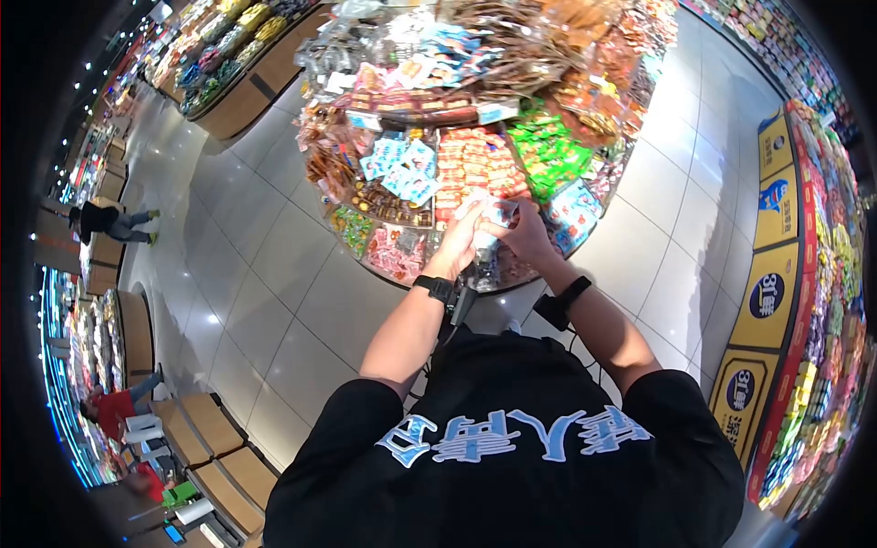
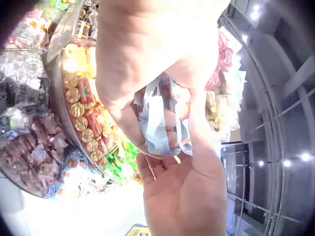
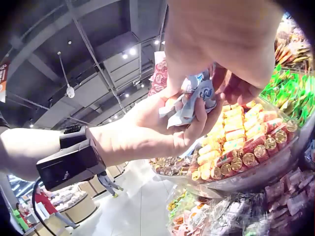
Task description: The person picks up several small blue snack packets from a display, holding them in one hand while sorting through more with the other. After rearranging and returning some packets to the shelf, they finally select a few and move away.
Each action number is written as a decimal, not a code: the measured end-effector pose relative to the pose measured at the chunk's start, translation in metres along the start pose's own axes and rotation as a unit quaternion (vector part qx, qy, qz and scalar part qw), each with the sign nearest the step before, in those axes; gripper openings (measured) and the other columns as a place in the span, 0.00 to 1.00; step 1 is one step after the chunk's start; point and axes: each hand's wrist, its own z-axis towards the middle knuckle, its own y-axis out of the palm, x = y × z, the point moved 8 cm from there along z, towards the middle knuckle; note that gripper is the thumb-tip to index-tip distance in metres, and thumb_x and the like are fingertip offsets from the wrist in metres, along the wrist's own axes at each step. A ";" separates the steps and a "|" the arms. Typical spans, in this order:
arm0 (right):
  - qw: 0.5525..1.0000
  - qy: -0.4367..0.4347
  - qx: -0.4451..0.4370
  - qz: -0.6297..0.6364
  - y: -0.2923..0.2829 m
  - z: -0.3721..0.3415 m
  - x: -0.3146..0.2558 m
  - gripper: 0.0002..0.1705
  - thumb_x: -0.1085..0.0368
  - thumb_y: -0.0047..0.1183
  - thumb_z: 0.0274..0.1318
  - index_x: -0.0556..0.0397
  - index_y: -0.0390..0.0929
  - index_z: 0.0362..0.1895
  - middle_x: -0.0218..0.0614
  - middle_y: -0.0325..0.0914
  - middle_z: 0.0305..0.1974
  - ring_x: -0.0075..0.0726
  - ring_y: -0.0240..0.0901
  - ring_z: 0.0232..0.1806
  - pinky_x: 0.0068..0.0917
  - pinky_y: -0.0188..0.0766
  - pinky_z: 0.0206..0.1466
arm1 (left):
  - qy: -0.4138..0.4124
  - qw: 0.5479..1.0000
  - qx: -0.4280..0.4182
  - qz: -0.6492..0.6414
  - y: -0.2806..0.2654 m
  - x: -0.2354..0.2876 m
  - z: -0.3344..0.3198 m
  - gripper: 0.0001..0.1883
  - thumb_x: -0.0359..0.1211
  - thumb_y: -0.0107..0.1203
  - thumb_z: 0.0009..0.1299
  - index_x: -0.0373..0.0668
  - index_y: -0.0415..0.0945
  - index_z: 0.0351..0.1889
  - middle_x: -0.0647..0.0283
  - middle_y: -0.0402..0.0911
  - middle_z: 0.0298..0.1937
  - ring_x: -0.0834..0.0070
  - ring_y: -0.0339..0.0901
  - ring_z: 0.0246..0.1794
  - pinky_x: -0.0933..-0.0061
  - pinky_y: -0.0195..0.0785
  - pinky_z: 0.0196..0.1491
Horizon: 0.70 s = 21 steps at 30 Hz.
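Both hands meet over the front of a round candy display (image 1: 440, 290). My left hand (image 1: 461, 239) curls its fingers round light-blue and white printed candy wrappers (image 3: 197, 101). From the other side my right hand (image 1: 532, 236) grips the same wrappers, its fingertips meeting the left hand's. In the left wrist view the crinkled wrappers (image 2: 158, 123) show between the two hands, partly hidden by fingers. Red and gold rolled candies (image 1: 470, 169) lie just beyond the hands. Similar blue and white packets (image 1: 402, 169) sit in the compartment to their left.
Green-wrapped candies (image 1: 548, 151) fill a compartment right of the rolls. Brown-packed snacks (image 1: 512, 46) rise on an upper tier. A yellow-fronted shelf (image 1: 763, 301) runs along the right. Tiled floor (image 1: 274, 301) surrounds the display. A person in black (image 1: 105, 219) is far left.
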 end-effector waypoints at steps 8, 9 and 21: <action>0.963 0.072 -0.048 0.253 -0.007 -0.040 0.045 0.19 0.61 0.67 0.51 0.57 0.74 0.40 0.28 0.77 0.34 0.18 0.72 0.38 0.23 0.71 0.42 | -0.048 0.999 0.001 0.017 0.028 -0.041 -0.030 0.17 0.34 0.56 0.72 0.43 0.70 0.56 0.65 0.80 0.43 0.77 0.80 0.37 0.74 0.77 0.36; 0.958 0.064 -0.054 0.275 0.000 -0.039 0.057 0.16 0.61 0.65 0.53 0.57 0.75 0.40 0.27 0.78 0.34 0.18 0.72 0.37 0.23 0.70 0.41 | -0.058 0.998 0.012 0.027 0.021 -0.046 -0.029 0.18 0.33 0.56 0.71 0.42 0.69 0.57 0.63 0.80 0.44 0.75 0.81 0.39 0.72 0.79 0.39; 0.943 0.158 -0.149 0.251 -0.010 -0.058 0.080 0.15 0.55 0.53 0.65 0.53 0.79 0.31 0.22 0.73 0.24 0.15 0.67 0.26 0.16 0.62 0.32 | -0.119 0.989 -0.018 0.081 0.002 -0.059 -0.032 0.22 0.31 0.57 0.66 0.37 0.68 0.58 0.56 0.81 0.46 0.67 0.83 0.41 0.68 0.81 0.35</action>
